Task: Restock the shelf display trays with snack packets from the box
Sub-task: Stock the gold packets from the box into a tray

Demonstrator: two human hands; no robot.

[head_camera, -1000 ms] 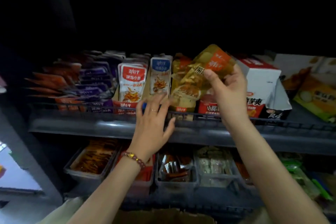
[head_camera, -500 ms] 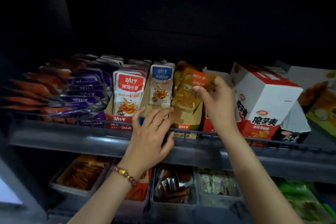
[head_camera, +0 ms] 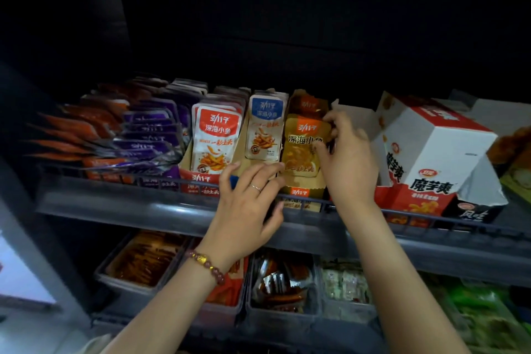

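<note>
The right hand [head_camera: 349, 161] pinches the yellow packet [head_camera: 301, 149] by its right edge, upright in its display tray [head_camera: 300, 191]. The left hand [head_camera: 248, 204], released and spread, rests on the shelf rail [head_camera: 161, 181]. The white box [head_camera: 425, 152] crowds the right side.

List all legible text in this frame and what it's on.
"劲仔 深海小鱼": red packet
"劲仔": blue packet; remainder blurred
"劲仔 深海小鱼": yellow packet, pinched by right hand
"魔芋爽": white box
Purple packets, tray fronts, lower bins: unreadable
</note>
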